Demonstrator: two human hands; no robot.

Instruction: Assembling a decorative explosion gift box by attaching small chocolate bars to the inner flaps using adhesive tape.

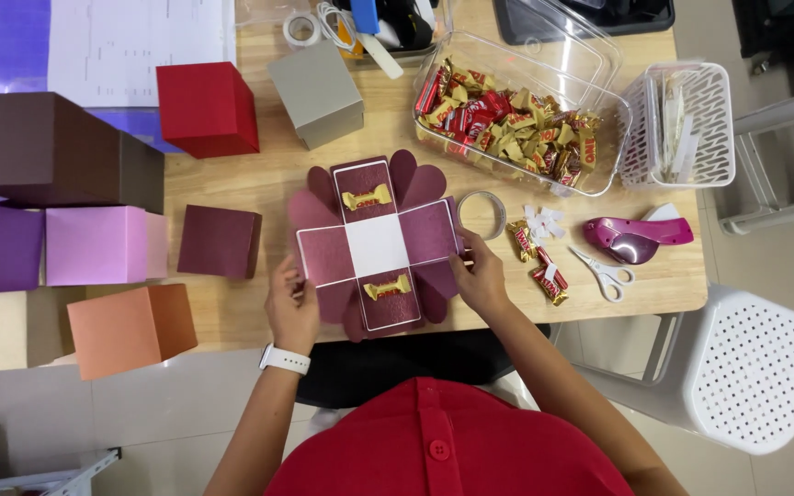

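Hands: we note the left hand and right hand pinching opposite flaps of the unfolded maroon card box, keeping it flat on the wooden desk.

Two hands, left and right, one unfolded maroon card bearing two candies, one pair of scissors, two tape rolls.

The person wears a red buttoned shirt, bare forearms, and a white wristband watch at lower centre-left
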